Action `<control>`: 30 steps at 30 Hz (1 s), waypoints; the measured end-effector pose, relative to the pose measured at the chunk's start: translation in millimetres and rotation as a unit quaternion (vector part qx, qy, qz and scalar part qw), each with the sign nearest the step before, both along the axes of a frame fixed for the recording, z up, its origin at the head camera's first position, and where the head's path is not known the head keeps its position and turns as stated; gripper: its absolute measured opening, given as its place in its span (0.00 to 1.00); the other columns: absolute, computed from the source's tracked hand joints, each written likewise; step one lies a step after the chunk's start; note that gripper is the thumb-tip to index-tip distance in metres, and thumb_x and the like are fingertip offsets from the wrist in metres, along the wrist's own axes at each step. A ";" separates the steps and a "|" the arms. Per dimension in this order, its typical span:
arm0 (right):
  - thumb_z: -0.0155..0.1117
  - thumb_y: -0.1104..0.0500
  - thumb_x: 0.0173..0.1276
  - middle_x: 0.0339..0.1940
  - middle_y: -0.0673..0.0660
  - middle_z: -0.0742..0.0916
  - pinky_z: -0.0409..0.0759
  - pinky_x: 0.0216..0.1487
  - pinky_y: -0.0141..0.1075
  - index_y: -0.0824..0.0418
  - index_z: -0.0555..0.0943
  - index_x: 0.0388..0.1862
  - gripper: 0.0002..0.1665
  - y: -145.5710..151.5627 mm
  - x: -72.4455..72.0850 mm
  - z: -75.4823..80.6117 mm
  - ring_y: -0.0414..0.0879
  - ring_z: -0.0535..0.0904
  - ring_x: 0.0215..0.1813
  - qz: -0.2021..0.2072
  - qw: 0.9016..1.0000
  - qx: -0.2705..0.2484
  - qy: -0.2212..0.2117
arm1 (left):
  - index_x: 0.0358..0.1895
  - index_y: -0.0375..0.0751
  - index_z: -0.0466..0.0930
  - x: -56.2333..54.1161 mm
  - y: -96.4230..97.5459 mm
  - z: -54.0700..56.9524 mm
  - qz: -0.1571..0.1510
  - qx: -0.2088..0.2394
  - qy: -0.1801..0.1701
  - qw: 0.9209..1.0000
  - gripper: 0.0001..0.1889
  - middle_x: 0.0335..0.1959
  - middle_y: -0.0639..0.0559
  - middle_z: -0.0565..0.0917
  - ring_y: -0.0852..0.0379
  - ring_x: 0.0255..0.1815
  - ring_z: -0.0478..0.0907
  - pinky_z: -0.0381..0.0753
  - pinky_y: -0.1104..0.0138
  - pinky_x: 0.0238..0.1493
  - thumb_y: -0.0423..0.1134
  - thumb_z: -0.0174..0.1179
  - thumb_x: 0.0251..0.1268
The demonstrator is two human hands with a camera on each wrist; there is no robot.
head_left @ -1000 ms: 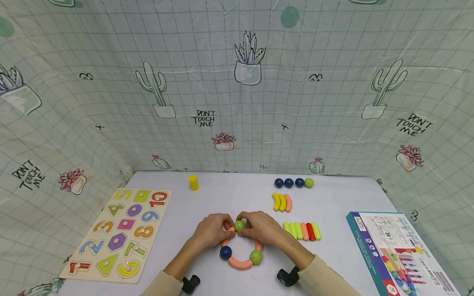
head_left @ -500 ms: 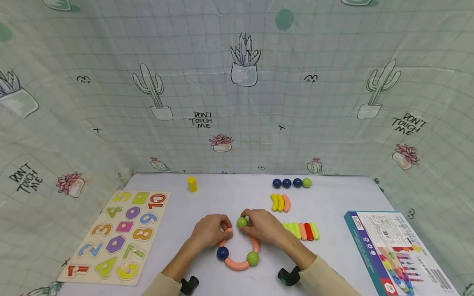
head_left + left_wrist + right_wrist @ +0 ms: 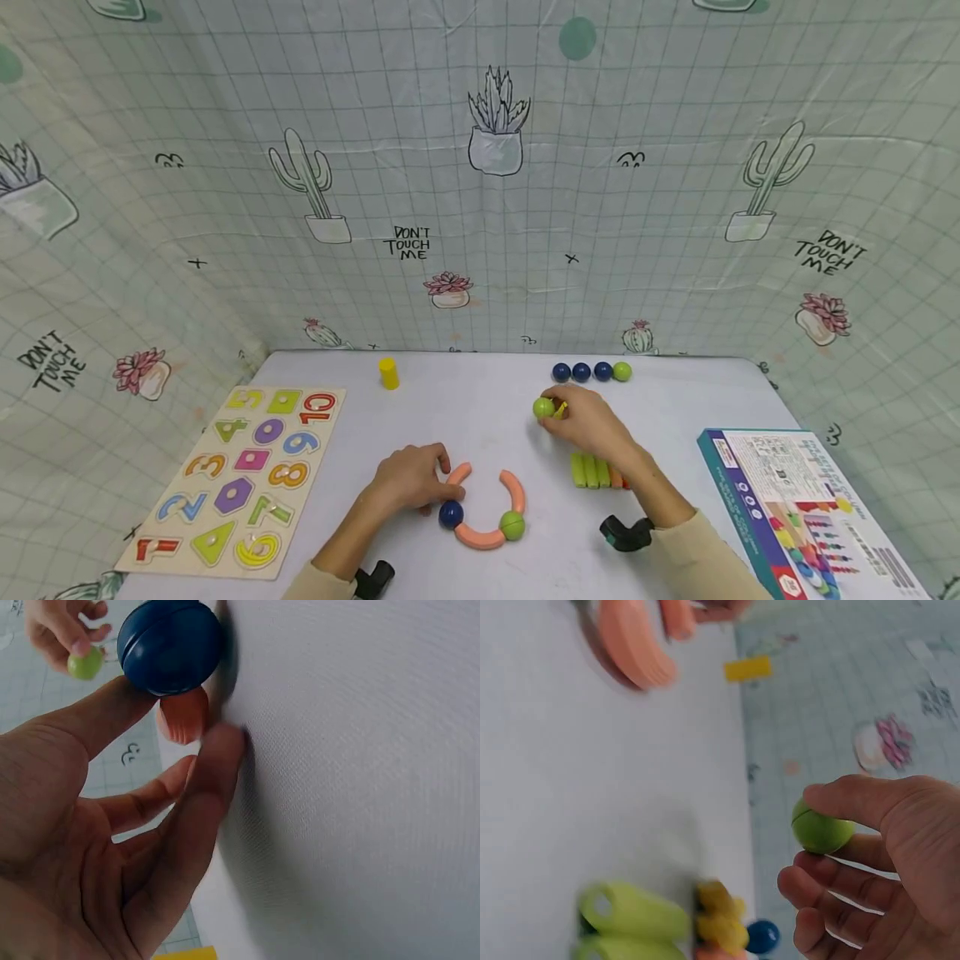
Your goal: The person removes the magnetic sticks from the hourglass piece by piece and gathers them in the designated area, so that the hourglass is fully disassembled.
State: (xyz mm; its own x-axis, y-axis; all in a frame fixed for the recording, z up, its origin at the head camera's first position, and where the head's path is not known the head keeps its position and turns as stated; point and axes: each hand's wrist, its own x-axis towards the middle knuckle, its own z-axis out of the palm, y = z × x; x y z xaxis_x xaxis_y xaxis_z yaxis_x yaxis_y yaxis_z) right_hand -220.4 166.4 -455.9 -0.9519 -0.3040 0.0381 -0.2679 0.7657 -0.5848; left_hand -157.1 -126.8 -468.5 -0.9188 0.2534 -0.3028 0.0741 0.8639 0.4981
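Note:
My right hand (image 3: 588,421) pinches a green ball (image 3: 821,827) between thumb and fingers, above the curved yellow pieces (image 3: 721,919). On the table, a broken ring has a blue ball (image 3: 451,514), another green ball (image 3: 512,525) and three curved pink pieces, one of them at the bottom (image 3: 480,537); its far side is a gap. My left hand (image 3: 411,479) lies at the ring's left side, fingers loosely spread. In the left wrist view its thumb reaches the blue ball (image 3: 172,649), and the index fingertip is close to the pink piece's end (image 3: 182,716).
A number puzzle board (image 3: 288,517) lies left, a printed box (image 3: 810,508) right. Three blue balls and a green ball (image 3: 622,372) line the back. Straight rods (image 3: 591,472) lie partly under my right forearm. A yellow cylinder (image 3: 388,373) stands back left.
My right hand has lifted the green ball off the ring's far side and carried it back and right. My left hand has loosened from the left pink piece and slid slightly toward me.

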 end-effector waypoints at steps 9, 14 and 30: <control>0.67 0.52 0.70 0.48 0.62 0.85 0.78 0.35 0.39 0.65 0.79 0.62 0.27 66.6 -27.7 16.5 0.53 0.81 0.43 -0.077 0.997 -0.003 0.017 | 0.39 0.46 0.80 -3.6 -0.4 -1.2 -0.007 0.051 -0.002 0.999 0.13 0.18 0.57 0.80 0.59 0.13 0.79 0.67 0.69 0.19 0.45 0.73 0.58; 0.65 0.53 0.71 0.51 0.69 0.84 0.79 0.37 0.43 0.70 0.75 0.65 0.30 103.1 -43.4 13.4 0.60 0.81 0.47 -0.126 0.992 0.008 0.017 | 0.39 0.50 0.83 -10.1 1.6 -4.0 0.002 0.024 0.039 0.999 0.11 0.20 0.59 0.78 0.60 0.16 0.73 0.66 0.67 0.20 0.46 0.72 0.56; 0.59 0.56 0.73 0.73 0.80 0.63 0.65 0.65 0.67 0.72 0.66 0.71 0.34 154.5 -84.1 -20.2 0.73 0.66 0.64 -0.182 0.972 0.025 -0.149 | 0.57 0.47 0.80 -10.6 -15.6 1.6 -0.037 0.003 0.025 0.999 0.30 0.28 0.58 0.76 0.59 0.26 0.71 0.66 0.65 0.27 0.57 0.74 0.54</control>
